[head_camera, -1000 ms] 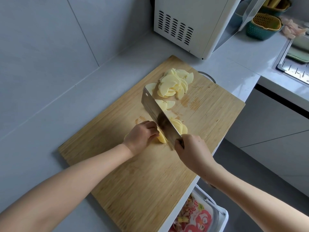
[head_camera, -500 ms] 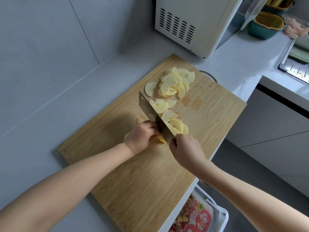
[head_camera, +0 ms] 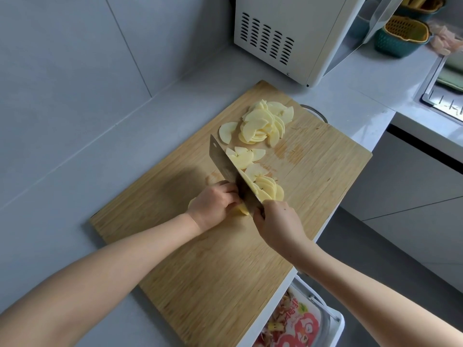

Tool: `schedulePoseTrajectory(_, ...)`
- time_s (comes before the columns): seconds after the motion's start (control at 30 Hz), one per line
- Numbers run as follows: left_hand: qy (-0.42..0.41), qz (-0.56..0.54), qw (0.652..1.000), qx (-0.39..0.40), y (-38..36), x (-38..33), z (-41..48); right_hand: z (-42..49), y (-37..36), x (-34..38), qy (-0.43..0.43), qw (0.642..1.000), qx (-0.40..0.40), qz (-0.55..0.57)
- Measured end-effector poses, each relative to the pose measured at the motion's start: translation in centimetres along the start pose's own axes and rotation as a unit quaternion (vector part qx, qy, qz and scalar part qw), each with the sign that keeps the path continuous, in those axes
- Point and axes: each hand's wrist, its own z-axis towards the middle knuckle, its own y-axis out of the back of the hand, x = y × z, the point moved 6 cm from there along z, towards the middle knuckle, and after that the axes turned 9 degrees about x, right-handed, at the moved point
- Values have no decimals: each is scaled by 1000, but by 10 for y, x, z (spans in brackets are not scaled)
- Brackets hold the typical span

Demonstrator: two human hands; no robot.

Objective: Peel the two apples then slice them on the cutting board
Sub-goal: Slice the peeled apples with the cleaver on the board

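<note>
Two bare hands meet at the middle of the frame over a wooden cutting board [head_camera: 225, 284] that lies slantwise on the grey surface [head_camera: 62, 209]. The left hand [head_camera: 213, 205] has its fingers curled down and pressed together over the uncut piece of apple [head_camera: 241, 209], of which only a yellow edge shows beneath the knuckles. The right hand [head_camera: 278, 224] has its fingers wrapped round the handle of a cleaver [head_camera: 226, 166]; the handle itself is hidden in the fist. The blade stands on edge right against the left knuckles, its tip pointing toward the upper left.

Just to the right of the blade a short row of fresh slices [head_camera: 269, 189] leans together on the board. A few loose slices [head_camera: 244, 159] lie a little higher, touching the blade's flat. Farther up, near the board's top corner, sits a bigger heap of slices [head_camera: 263, 126].

Beyond the board, at the top of the frame, stands a white microwave [head_camera: 288, 33], and a teal and yellow basket [head_camera: 400, 38] sits at the upper right. At the lower right, below the surface's edge, a bin [head_camera: 333, 319] holds scraps on a red printed bag.
</note>
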Motion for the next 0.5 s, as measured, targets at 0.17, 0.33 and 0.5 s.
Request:
schedulePoseTrajectory(0.17, -6, 15, 1000, 6, -2, 0, -1, -12, 14, -1, 11, 1000, -13, 17)
schedulePoseTrajectory(0.33, -14, 24, 1000, -5, -3, -1, -2, -15, 16, -2, 12, 1000, -15, 22)
schedulePoseTrajectory(0.5, -16, 21, 1000, -5, -2, -3, -1, -16, 13, -3, 10, 999, -7, 36)
